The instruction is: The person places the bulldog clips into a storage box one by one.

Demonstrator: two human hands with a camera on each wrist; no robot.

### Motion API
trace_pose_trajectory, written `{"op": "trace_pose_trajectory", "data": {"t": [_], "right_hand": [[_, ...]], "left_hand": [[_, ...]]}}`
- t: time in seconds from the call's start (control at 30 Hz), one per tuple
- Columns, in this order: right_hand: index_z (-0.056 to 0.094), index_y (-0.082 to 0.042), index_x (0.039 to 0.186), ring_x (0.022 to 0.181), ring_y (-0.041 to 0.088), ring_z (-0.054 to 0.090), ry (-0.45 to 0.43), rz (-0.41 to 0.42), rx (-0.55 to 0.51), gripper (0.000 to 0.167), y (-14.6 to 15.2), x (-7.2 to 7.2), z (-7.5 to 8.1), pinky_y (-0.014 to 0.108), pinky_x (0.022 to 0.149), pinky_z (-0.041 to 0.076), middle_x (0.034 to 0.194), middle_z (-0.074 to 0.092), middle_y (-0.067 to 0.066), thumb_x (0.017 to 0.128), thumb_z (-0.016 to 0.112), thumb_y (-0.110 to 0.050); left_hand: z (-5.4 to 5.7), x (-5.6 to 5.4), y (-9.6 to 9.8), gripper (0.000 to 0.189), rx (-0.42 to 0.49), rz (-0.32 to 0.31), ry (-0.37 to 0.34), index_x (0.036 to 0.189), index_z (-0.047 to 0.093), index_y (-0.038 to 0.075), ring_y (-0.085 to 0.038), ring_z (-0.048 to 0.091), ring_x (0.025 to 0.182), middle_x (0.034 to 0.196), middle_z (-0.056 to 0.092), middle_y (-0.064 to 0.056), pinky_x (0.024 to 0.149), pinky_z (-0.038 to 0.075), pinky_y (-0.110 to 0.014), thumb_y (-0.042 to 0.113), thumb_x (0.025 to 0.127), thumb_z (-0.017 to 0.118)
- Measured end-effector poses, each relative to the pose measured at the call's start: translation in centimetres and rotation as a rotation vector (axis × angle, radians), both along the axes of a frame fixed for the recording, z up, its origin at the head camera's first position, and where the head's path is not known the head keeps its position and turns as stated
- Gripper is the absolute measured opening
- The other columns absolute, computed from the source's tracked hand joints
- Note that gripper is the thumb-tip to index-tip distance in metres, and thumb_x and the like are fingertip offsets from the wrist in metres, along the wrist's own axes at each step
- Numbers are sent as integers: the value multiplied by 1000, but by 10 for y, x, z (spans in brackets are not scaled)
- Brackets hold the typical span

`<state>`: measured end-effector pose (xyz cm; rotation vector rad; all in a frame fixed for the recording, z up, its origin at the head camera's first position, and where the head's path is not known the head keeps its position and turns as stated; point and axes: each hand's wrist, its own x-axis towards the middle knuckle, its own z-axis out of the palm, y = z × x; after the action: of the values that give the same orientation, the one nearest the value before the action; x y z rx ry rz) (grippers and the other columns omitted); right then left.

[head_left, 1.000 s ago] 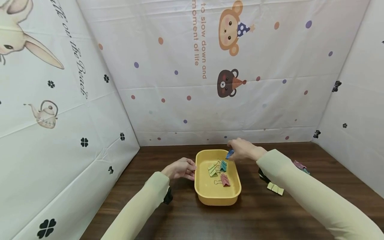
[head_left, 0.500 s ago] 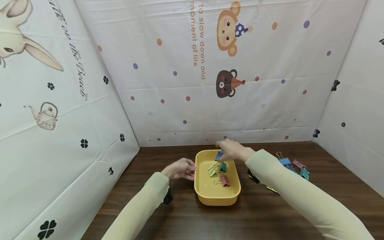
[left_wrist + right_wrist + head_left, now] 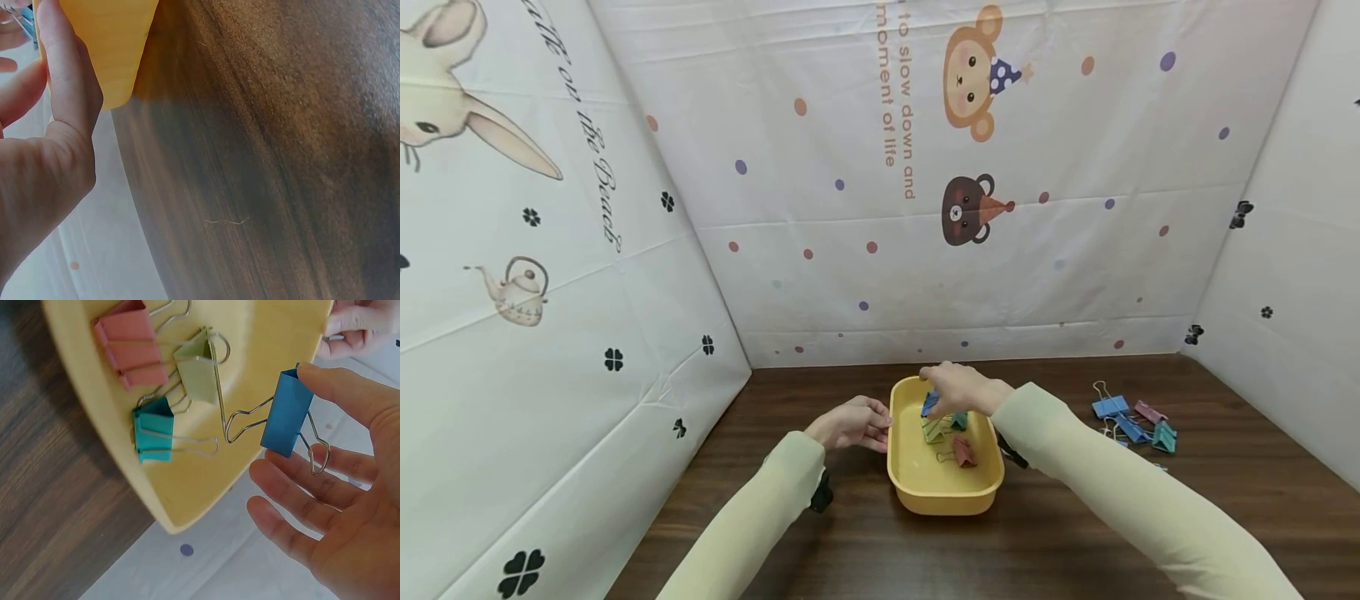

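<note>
My left hand (image 3: 853, 423) grips the left rim of a yellow plastic tray (image 3: 943, 503), thumb and fingers at its edge. Over the tray's far part, my right hand (image 3: 961, 388) pinches a blue binder clip (image 3: 287, 412) by its body between thumb and fingertips, its wire handles sticking out to both sides. Inside the tray lie a pale green binder clip (image 3: 199, 374), a teal binder clip (image 3: 154, 428) and a pink binder clip (image 3: 132, 345), their wire handles spread. In the head view, my right hand partly covers the blue clip.
On the brown wooden table (image 3: 760, 550), to the right of the tray, lies a loose group of binder clips, among them a blue clip (image 3: 1110, 407), a pink clip (image 3: 1150, 412) and a teal clip (image 3: 1164, 437). White printed cloth (image 3: 820, 275) stands behind and at both sides.
My right hand has carried the blue binder clip left, from the tray's right far rim to over its inside, and lower. My left hand stays at the left rim.
</note>
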<state>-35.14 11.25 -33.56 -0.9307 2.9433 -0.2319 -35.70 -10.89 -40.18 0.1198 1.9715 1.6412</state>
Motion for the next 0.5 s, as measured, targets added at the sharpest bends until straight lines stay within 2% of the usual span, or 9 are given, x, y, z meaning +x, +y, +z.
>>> {"op": "trace_pose_trajectory", "data": {"t": [0.2,0.37,0.5], "right_hand": [[53,-4,133,100,26,62,13,19,32,68,-10,0,-9,43,85,53,117,65,14,77,81,-30],[53,-7,134,111,30,60,14,23,37,69,-13,1,-14,52,97,47,122,64,12,77,82,-32],[54,-7,132,115,32,58,6,29,29,66,-14,1,-16,58,101,42,125,63,12,77,82,-31]], "left_hand": [[1,0,1,13,-9,1,3,108,52,-4,-16,63,66,78,61,-9,65,61,-31,6,98,52],[1,1,1,18,-9,-8,10,112,49,-7,-16,62,66,78,60,-9,64,60,-30,5,98,50],[1,1,1,19,-9,-13,7,113,48,-7,-15,62,66,79,60,-9,64,60,-29,5,98,50]]}}
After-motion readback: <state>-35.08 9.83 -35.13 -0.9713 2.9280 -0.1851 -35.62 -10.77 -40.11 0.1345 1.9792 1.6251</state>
